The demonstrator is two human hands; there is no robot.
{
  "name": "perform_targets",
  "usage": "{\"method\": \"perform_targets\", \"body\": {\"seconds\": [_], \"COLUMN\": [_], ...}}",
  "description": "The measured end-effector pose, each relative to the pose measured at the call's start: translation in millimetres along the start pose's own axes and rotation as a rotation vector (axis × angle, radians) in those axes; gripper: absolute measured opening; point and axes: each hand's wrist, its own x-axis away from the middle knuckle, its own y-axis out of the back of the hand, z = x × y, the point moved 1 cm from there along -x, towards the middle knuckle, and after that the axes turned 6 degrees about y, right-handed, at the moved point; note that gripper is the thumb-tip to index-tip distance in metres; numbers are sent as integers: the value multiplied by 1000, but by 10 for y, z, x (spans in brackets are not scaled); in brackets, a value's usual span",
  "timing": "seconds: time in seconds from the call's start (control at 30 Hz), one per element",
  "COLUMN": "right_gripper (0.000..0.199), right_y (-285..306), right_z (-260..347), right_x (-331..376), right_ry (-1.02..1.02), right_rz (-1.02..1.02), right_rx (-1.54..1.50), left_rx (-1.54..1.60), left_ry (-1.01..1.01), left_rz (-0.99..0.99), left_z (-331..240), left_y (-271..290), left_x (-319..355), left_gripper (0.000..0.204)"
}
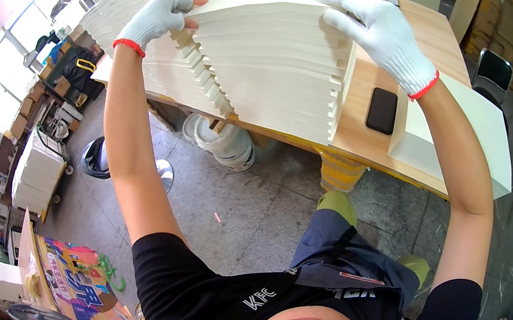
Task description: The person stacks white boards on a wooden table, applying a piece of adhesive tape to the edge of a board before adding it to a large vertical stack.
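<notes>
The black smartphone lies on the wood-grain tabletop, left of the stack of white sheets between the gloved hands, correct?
Not left: the head view shows the black smartphone right of that stack of white sheets, on the wood-grain tabletop.

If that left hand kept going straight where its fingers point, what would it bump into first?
The left hand would likely meet the stack of cream sheets, right at its fingertips; whether they already touch is hard to tell.

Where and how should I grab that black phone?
Probably grip the black phone by its short ends, from above, with the nearer right hand: it lies flat, and a white block close to its right long edge leaves little room.
</notes>
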Motion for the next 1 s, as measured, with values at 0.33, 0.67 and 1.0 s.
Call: {"method": "perform_targets", "body": {"seconds": [0.33,0.67,1.0], "right_gripper": [38,36,45], "right_y": [-72,-78,101], "right_z": [-120,-115,174], "right_x": [14,48,398], "right_ry": [87,208,173], "right_rz": [-42,-178,-143], "right_rx": [-66,5,447], "left_rx": [-64,-158,-602], "left_ry": [14,67,-141], "left_rz": [12,-33,-419], "left_z": [37,-255,-908], "left_y": [23,-5,35], "left_x": [-49,138,443], "left_gripper": [65,50,42]}}
